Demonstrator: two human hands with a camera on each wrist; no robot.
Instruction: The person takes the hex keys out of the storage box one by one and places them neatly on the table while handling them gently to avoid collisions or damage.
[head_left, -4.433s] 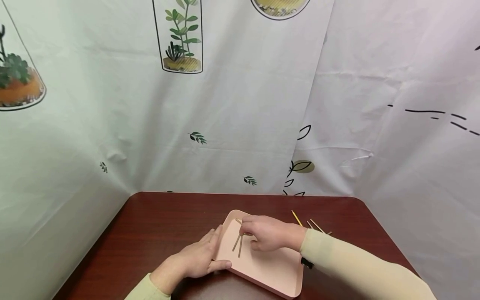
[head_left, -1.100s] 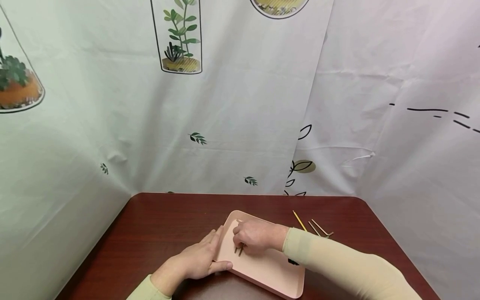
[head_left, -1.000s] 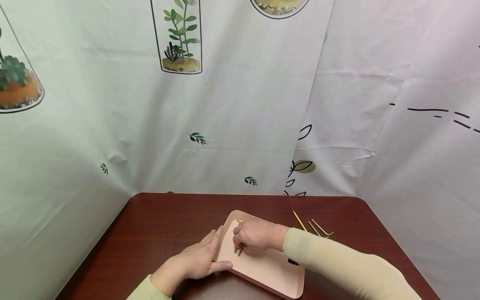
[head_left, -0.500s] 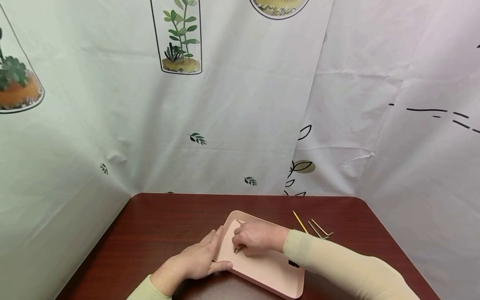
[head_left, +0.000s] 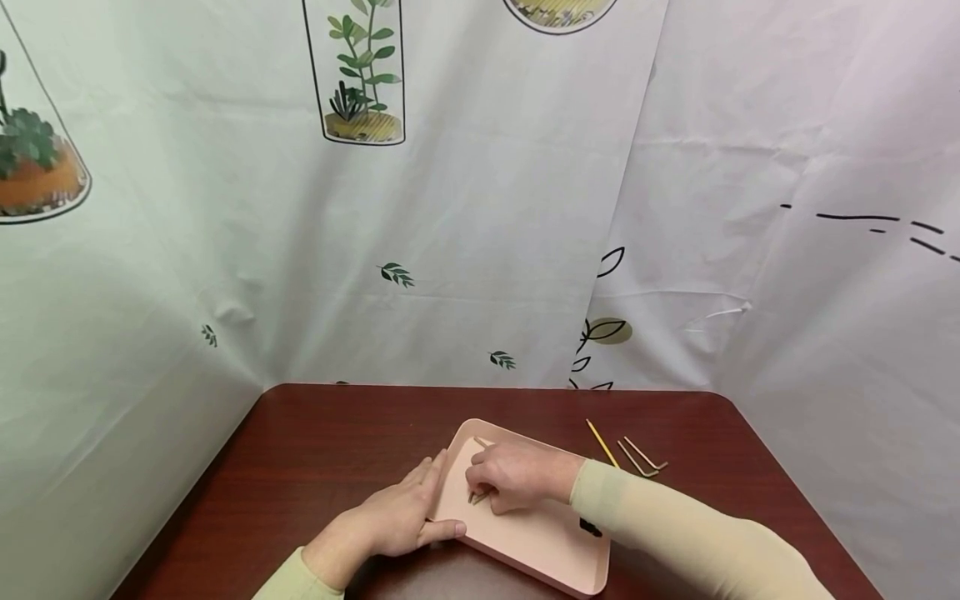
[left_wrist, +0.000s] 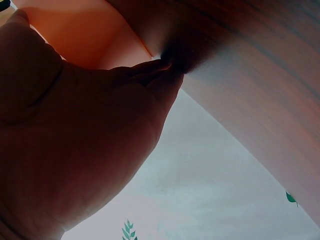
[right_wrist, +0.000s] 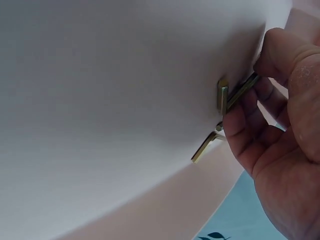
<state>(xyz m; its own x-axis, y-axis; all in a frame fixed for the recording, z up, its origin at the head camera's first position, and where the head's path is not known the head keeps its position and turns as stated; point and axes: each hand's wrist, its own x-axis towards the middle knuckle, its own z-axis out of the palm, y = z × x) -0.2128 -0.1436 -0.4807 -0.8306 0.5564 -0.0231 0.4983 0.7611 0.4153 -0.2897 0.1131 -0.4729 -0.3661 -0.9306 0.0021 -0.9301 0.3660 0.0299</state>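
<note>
A pink tray [head_left: 540, 546] lies angled on the table. My left hand [head_left: 390, 512] rests along its left side, fingers straight, with the thumb over the near rim. Inside the tray's far left part my right hand [head_left: 513, 477] bends over several brass-coloured hex keys. The right wrist view shows thumb and fingers pinching one hex key [right_wrist: 244, 92]. Beside it is the short end of another hex key [right_wrist: 223, 96], and a bent hex key [right_wrist: 202, 148] lies near the tray wall. My right hand hides much of the keys in the head view.
On the dark red table [head_left: 337, 442], right of the tray, lie two more L-shaped hex keys [head_left: 637, 460] and a thin yellow stick [head_left: 602, 442], partly behind the right sleeve. A printed white cloth [head_left: 450, 208] stands around the table's back and sides.
Since the oldest frame my right hand has moved slightly left and lower over the hex keys. Their ends, spread apart before, now show close together below the fingers. My left hand stays put.
</note>
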